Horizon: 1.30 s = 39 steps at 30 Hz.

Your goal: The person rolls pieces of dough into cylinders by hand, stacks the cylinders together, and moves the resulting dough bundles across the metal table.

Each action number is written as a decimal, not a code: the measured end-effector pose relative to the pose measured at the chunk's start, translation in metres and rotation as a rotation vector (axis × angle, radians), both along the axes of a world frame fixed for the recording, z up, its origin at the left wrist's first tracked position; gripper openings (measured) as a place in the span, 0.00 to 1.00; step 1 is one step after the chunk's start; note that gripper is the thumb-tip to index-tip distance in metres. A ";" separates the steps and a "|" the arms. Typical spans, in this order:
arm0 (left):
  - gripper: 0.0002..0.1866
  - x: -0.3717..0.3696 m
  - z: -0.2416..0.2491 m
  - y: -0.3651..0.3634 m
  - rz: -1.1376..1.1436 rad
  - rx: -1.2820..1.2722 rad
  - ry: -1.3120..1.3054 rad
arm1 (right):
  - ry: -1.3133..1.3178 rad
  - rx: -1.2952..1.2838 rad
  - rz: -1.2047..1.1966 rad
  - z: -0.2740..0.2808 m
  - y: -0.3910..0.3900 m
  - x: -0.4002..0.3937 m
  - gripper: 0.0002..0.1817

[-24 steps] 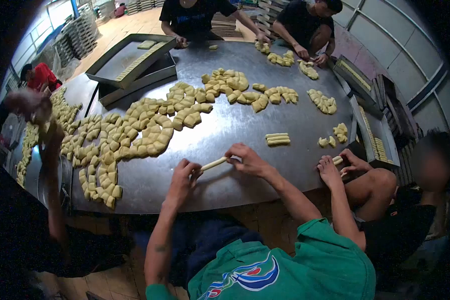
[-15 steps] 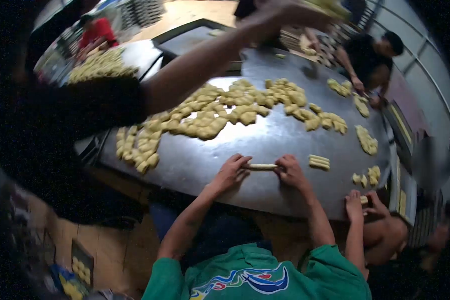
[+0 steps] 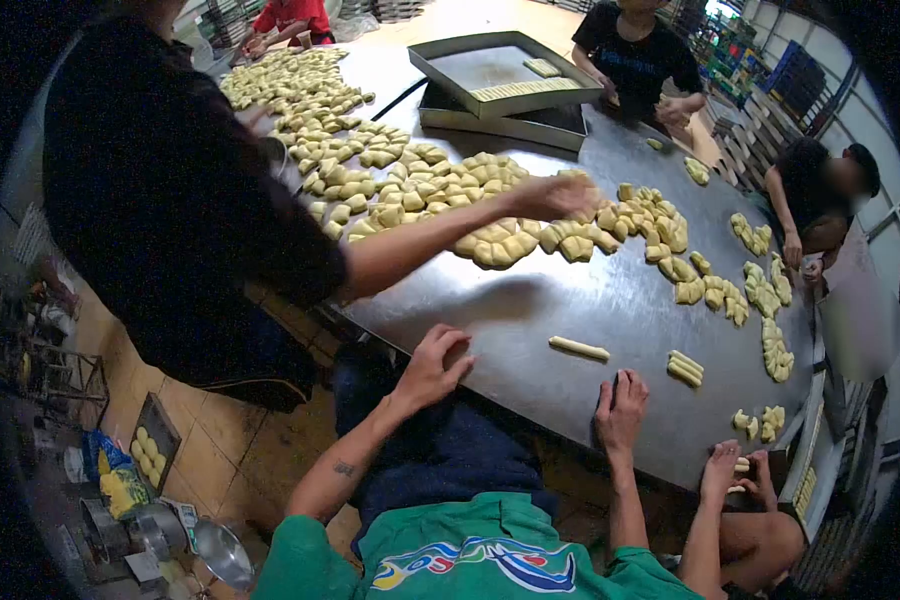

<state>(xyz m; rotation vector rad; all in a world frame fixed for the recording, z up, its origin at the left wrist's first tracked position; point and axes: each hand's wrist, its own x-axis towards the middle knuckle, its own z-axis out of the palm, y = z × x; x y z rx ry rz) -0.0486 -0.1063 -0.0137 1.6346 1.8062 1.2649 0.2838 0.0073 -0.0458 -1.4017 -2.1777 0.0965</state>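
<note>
A single rolled stick of dough point(image 3: 578, 349) lies on the dark metal table point(image 3: 530, 400), apart from both my hands. My left hand point(image 3: 436, 368) is at the table's near edge, to the left of the roll, its fingers apart and nothing in them. On the other side, my right hand point(image 3: 621, 408) rests on the tabletop below and right of the roll, fingers stretched out and holding nothing. A small group of dough rolls point(image 3: 685, 368) lies side by side to the right of my right hand.
Many cut dough pieces point(image 3: 490, 185) cover the far part of the table. A co-worker's arm point(image 3: 440, 235) reaches across from the left. Stacked metal trays point(image 3: 505, 85) stand at the back. Another person's hands point(image 3: 735, 475) work with dough at the lower right.
Both my hands have let go of the dough roll and moved apart, toward me. The co-worker's arm has come down over the dough pieces. My view has shifted.
</note>
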 end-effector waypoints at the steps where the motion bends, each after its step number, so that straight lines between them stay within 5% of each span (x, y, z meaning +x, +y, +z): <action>1: 0.15 -0.003 -0.001 0.009 0.035 -0.016 0.019 | -0.030 0.010 -0.003 0.000 0.001 -0.001 0.20; 6: 0.16 -0.026 -0.028 0.077 0.105 0.054 0.057 | 0.001 -0.022 -0.004 0.010 -0.001 -0.003 0.19; 9: 0.16 -0.061 -0.023 0.118 0.272 0.173 0.345 | -0.001 0.005 0.001 0.009 0.001 -0.004 0.18; 13: 0.16 -0.111 -0.002 0.160 0.394 -0.101 0.633 | -0.002 0.036 0.003 0.000 0.006 0.000 0.19; 15: 0.17 -0.127 0.006 0.165 0.216 -0.250 0.810 | 0.005 -0.010 -0.006 0.006 0.004 -0.002 0.19; 21: 0.14 -0.138 0.009 0.144 -0.152 -0.114 0.620 | 0.036 -0.026 -0.032 0.012 0.001 -0.006 0.18; 25: 0.09 -0.093 0.031 0.089 -0.021 -0.092 0.625 | 0.098 -0.001 -0.006 0.011 0.001 -0.005 0.16; 28: 0.09 -0.060 0.033 0.046 -0.007 0.001 0.367 | 0.134 0.104 0.064 0.012 -0.006 -0.014 0.15; 30: 0.13 -0.042 0.039 0.024 -0.089 -0.057 0.020 | 0.370 -0.163 0.110 0.013 -0.026 -0.033 0.12; 32: 0.15 -0.024 0.055 0.012 -0.148 -0.102 -0.206 | 0.735 -0.822 0.203 0.014 -0.035 -0.060 0.10; 34: 0.19 -0.011 0.056 0.004 -0.405 0.136 -0.618 | 1.151 -1.444 0.187 0.066 -0.042 -0.103 0.11; 36: 0.22 -0.006 0.052 0.002 -0.474 0.110 -0.670 | 1.315 -1.696 0.498 0.072 -0.041 -0.119 0.13; 38: 0.24 -0.001 0.053 0.002 -0.540 0.095 -0.716 | 1.265 -1.574 0.495 0.081 -0.044 -0.133 0.13; 39: 0.23 0.005 0.058 0.000 -0.339 0.073 -0.773 | 1.201 -1.463 0.503 0.084 -0.045 -0.137 0.14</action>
